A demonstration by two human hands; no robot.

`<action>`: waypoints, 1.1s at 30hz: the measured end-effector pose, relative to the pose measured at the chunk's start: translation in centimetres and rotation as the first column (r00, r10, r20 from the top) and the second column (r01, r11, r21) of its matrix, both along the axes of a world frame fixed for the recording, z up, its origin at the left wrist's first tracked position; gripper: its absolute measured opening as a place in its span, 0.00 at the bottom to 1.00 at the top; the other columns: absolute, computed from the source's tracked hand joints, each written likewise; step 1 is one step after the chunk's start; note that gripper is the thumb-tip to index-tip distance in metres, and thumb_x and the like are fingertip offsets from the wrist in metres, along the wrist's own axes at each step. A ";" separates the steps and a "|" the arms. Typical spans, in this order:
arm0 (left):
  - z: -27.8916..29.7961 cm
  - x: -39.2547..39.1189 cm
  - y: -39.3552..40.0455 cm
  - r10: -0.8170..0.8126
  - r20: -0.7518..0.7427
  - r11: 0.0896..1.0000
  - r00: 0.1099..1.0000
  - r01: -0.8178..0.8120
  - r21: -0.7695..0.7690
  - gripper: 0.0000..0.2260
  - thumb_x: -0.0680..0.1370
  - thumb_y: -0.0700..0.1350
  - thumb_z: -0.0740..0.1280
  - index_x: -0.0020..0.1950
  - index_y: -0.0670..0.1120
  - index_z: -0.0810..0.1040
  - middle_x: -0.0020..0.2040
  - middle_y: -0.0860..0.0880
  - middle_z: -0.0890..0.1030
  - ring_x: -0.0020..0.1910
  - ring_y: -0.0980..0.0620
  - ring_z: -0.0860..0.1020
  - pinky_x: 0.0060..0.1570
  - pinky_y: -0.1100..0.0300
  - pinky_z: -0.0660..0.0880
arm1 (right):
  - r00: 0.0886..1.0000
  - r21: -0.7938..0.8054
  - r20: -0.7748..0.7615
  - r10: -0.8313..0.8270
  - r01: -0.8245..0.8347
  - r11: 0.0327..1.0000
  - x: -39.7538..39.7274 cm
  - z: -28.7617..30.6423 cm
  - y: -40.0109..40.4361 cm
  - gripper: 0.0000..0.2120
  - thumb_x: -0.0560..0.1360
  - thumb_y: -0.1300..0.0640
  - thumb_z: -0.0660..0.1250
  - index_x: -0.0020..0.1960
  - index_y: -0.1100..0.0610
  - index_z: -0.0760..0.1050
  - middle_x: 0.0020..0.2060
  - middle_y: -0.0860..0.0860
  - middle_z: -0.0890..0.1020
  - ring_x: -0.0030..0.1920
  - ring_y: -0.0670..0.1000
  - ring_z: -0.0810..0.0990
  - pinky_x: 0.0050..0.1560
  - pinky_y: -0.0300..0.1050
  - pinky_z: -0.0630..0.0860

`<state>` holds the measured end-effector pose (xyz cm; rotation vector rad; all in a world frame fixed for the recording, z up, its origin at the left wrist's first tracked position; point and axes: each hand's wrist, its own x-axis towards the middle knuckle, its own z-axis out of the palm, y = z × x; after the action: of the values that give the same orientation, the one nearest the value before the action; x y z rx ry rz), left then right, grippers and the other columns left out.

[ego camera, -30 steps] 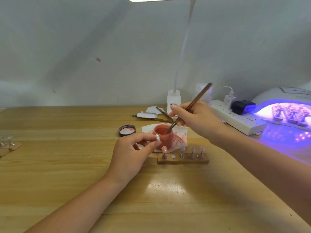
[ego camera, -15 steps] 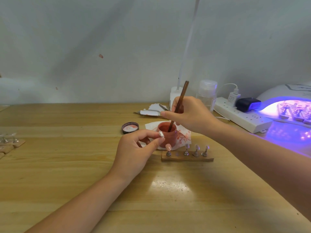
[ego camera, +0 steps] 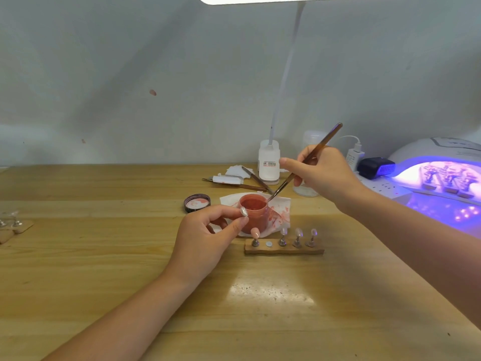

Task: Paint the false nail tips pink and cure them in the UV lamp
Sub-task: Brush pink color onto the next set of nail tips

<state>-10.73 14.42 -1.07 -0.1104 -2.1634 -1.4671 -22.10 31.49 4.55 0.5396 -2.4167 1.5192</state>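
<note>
An open jar of pink polish [ego camera: 253, 212] stands on a stained white tissue [ego camera: 281, 204]. My right hand [ego camera: 322, 173] grips a brown brush [ego camera: 307, 160] whose tip rests at the jar's far rim. My left hand [ego camera: 208, 238] pinches a small stand with an unpainted nail tip [ego camera: 244, 211] just left of the jar. In front of the jar lies a wooden holder strip [ego camera: 285, 249] with one pink tip [ego camera: 255, 233] and three clear tips [ego camera: 298, 232]. The UV lamp [ego camera: 440, 162] glows violet at the right, with nail stands inside.
The jar's lid [ego camera: 197, 203] lies left of the jar. Tweezers and spare brushes [ego camera: 234, 182] lie behind it by a desk lamp base [ego camera: 269, 162]. A white power strip [ego camera: 377, 183] sits by the UV lamp. More nail stands [ego camera: 13, 224] are at the left edge.
My right hand has drawn the brush up out of the polish and tilted it back, so its tip now sits at the jar's rim. My left hand holds still.
</note>
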 end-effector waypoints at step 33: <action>-0.1 -0.1 0.0 -0.032 0.015 0.999 0.999 0.032 -0.006 0.08 0.71 0.38 0.71 0.43 0.51 0.83 0.40 0.52 0.83 0.33 0.63 0.74 0.31 0.74 0.67 | 0.954 -0.394 -0.271 0.132 -0.235 0.888 6.7 -2.5 0.6 0.08 0.72 0.51 0.65 0.38 0.54 0.72 0.27 0.53 0.80 0.22 0.48 0.76 0.25 0.35 0.72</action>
<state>-10.83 14.41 -1.15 -0.1374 -2.1882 -1.4835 -15.37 32.06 2.08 0.8171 -1.8221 1.8661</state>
